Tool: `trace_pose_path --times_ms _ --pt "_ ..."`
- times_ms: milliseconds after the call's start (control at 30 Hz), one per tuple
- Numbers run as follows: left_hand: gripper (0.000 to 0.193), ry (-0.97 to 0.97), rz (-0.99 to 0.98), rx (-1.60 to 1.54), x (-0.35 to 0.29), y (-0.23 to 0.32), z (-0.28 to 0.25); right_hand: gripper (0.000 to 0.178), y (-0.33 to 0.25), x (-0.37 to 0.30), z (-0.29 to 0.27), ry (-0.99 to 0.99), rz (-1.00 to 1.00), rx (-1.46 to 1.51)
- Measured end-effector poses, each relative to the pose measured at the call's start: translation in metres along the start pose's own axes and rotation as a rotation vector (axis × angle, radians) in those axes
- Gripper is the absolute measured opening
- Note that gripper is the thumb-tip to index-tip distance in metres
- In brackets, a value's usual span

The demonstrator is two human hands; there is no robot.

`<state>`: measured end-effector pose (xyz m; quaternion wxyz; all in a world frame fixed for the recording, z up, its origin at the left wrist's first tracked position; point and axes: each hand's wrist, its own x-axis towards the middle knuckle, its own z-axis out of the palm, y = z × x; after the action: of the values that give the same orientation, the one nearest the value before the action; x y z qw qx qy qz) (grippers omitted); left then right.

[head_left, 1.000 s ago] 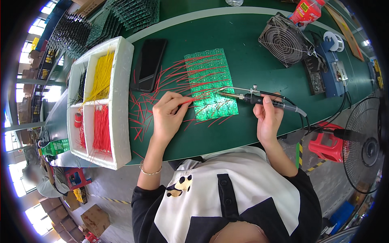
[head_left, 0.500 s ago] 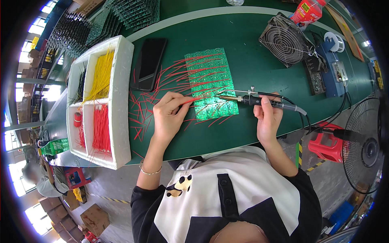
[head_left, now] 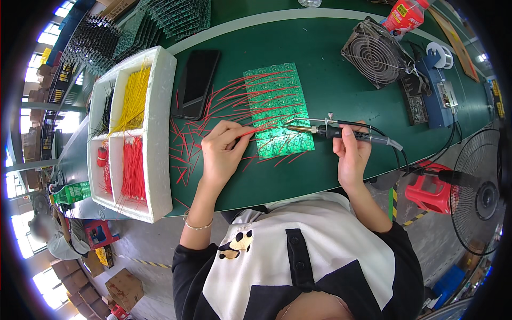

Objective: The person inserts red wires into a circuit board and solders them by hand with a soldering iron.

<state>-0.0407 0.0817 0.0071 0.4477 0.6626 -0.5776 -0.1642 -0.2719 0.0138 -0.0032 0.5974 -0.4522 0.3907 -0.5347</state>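
Observation:
A green circuit board panel (head_left: 274, 98) lies on the green table, with several thin red wires running across it and off its left side. My left hand (head_left: 224, 146) is at the panel's left edge, thumb and finger pinched on a red wire (head_left: 256, 130) whose far end reaches over the board. In my right hand (head_left: 353, 152) is a soldering iron (head_left: 333, 132) with a black grip. Its tip points left and rests at or just above the board, near the wire's end; contact cannot be made out. A thin metal feed tube runs along the iron toward the tip.
A white foam box (head_left: 160, 122) holds yellow, red and black wires. Beside it lie a black phone (head_left: 196, 85) and loose red wires (head_left: 184, 149). At the right stand a small caged fan (head_left: 373, 53), a blue solder feeder (head_left: 437, 90) and a red bottle (head_left: 404, 18).
The soldering iron and my right hand have shifted very slightly to the left. My left hand keeps its place on the red wire.

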Motion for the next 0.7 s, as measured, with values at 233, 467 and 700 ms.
trace_pose_path --times_ms 233,467,700 --pt "0.016 -0.001 -0.008 0.001 -0.0008 0.0002 -0.0003 0.012 -0.0011 0.0006 0.0034 -0.020 -0.039 -0.017" --pt "0.013 0.011 -0.009 0.003 -0.0009 0.0027 -0.0013 0.013 -0.0007 -0.0033 -0.0006 0.002 -0.035 0.089" --pt "0.013 0.006 -0.017 0.007 -0.0014 0.0015 -0.0010 0.011 0.0021 0.0000 -0.0039 0.086 -0.076 0.187"
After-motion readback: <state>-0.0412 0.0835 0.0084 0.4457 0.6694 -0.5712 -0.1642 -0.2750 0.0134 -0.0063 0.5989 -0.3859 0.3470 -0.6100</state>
